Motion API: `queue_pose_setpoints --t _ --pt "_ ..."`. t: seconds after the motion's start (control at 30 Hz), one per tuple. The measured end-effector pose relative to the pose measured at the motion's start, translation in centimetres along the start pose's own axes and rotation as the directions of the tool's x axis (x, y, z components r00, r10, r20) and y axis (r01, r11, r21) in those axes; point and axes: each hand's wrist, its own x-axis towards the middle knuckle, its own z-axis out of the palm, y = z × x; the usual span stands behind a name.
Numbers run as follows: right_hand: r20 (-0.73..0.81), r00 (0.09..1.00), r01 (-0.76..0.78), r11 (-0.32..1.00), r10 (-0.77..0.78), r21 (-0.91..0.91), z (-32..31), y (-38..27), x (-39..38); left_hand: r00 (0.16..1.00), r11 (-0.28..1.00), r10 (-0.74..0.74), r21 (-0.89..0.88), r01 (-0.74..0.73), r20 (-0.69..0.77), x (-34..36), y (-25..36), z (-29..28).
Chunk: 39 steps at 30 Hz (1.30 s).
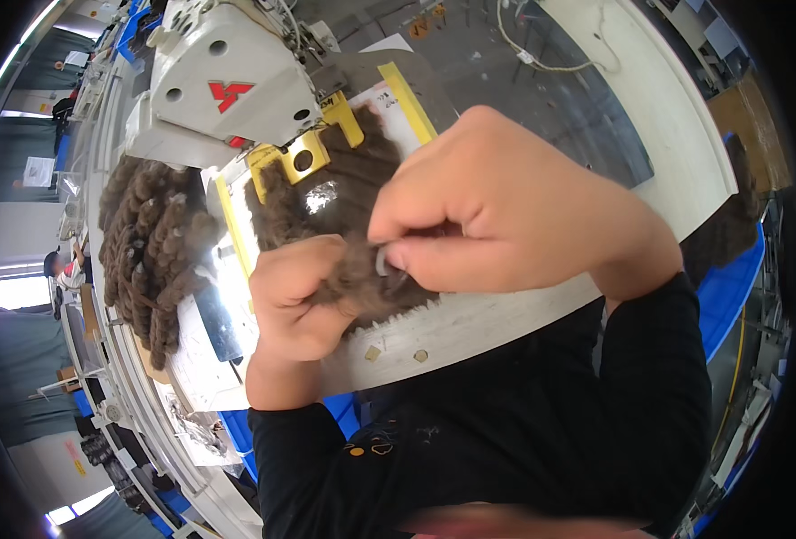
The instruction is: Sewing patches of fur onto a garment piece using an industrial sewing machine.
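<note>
Brown plush fabric lies on the machine table under a yellow clamp plate, and its lower part bunches up between my two hands. My left hand is closed at the left side of this bunched part, with its fingertips turned into the pile. From the right, my right hand reaches over the fabric, thumb and forefinger pinched together. A small pale grey curved strip shows at those fingertips, against the plush. What kind of thing the strip is cannot be made out.
The white head of a sewing machine stands just beyond the fabric. A heap of brown plush pieces sits to its left. Yellow strips flank the fabric. A looped cord lies far right, and a blue bin is beside the table.
</note>
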Motion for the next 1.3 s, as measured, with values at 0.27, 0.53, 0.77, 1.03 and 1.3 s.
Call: queue_pose_setpoints --t 0.27,0.53,0.77,1.03,1.3 --pt "-0.729 0.646 0.507 0.841 -0.226 0.188 6.9 1.2 2.7 0.920 0.892 -0.225 -0.448 0.062 -0.321 -1.0 -1.5 3.2" --pt "-0.820 0.499 0.553 0.831 -0.281 0.052 7.7 1.9 3.2 0.968 0.983 0.062 -0.154 -0.101 -0.243 0.1 -1.2 2.6" --pt "-0.814 0.511 0.553 0.831 -0.277 0.064 6.7 2.1 2.5 0.990 0.991 -0.013 -0.135 -0.006 -0.144 1.4 -0.2 2.5" --pt "-0.686 0.728 0.269 0.926 -0.015 0.265 4.1 3.6 2.6 0.934 0.946 -0.267 -0.249 0.206 -0.240 1.6 -0.4 4.4" --pt "-0.304 0.900 -0.099 0.823 0.314 0.559 2.7 12.0 7.3 0.905 0.908 -0.415 -0.020 0.419 0.097 3.5 -4.3 2.7"
